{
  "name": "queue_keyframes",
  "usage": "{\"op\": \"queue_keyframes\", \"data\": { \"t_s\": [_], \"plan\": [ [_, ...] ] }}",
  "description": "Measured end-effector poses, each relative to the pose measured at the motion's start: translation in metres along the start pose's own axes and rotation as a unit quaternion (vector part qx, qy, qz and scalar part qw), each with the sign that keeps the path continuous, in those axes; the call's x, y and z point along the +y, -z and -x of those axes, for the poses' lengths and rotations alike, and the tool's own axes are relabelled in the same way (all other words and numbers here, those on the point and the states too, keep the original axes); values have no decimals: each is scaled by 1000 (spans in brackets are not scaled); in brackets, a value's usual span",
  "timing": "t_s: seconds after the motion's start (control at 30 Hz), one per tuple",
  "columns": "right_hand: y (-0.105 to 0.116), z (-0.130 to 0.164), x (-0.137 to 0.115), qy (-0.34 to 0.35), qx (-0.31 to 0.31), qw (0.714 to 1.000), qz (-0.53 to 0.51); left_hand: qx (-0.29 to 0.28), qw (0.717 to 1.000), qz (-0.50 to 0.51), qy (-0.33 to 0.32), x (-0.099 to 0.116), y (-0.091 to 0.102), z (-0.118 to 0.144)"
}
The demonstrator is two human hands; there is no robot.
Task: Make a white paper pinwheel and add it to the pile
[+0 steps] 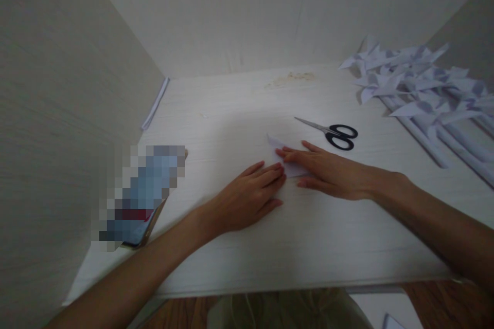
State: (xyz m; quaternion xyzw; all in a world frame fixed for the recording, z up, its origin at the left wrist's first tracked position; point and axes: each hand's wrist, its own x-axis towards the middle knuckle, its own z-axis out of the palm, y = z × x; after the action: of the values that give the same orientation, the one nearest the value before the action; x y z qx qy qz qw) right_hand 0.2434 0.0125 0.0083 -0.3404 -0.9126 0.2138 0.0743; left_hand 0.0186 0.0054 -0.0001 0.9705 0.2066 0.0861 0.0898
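Note:
A small folded piece of white paper [295,169] lies flat on the white table, its pointed corner facing away from me. My right hand [324,167] rests on top of it with fingers stretched out, covering much of the sheet. From the left, my left hand [252,193] lies on the table, fingers extended, its fingertips touching the paper's near left edge. Scissors [328,131] with black handles lie just beyond my right hand, their blades pointing left.
Several white paper pinwheels [417,82] with rolled paper sticks are heaped at the right. A phone [154,190], partly blurred out, leans at the left. A rolled paper stick [155,104] lies along the left wall. Walls stand behind and on both sides.

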Motion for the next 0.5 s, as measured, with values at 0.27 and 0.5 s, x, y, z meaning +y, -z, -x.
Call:
{"op": "queue_keyframes", "data": {
  "t_s": [0.27, 0.5],
  "plan": [
    [6, -29, 3, 14, -10, 996, 92, -6, 999, 38, 2, -1, 1, 0],
    [0, -35, 14, 19, 12, 993, 118, 17, 999, 42, -15, -2, -3, -1]
  ]
}}
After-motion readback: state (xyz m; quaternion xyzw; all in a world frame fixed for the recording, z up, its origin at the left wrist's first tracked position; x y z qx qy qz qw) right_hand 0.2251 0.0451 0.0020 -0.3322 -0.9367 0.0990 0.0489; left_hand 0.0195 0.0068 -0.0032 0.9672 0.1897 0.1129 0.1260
